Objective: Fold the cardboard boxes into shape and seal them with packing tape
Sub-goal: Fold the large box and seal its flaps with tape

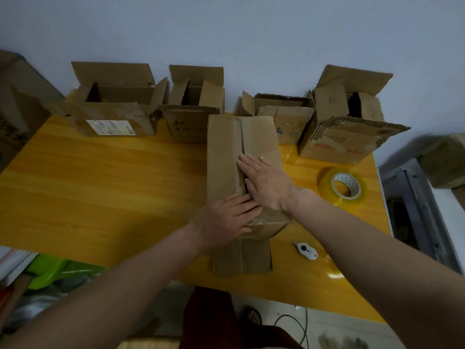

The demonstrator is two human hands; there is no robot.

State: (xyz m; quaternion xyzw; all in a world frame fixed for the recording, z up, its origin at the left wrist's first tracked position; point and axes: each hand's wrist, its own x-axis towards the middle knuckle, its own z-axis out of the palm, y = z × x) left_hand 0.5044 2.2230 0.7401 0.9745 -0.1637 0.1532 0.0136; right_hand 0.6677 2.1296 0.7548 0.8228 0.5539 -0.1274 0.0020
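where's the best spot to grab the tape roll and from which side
Take the tape roll by its ring wall: thumb on the outer clear band, fingers down through the open white core. Come from above; it lies flat on the table, hole up, with free space around it. The right hand is closer.

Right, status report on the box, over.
Both hands, left and right, flat on the tall brown cardboard box, pressing its flaps. Clear tape roll untouched. Nothing obstructing.

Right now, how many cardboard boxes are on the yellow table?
5: four open boxes along the wall, far left, centre-left, centre-right, far right, and one under both hands. Off-table cardboard isn't counted.
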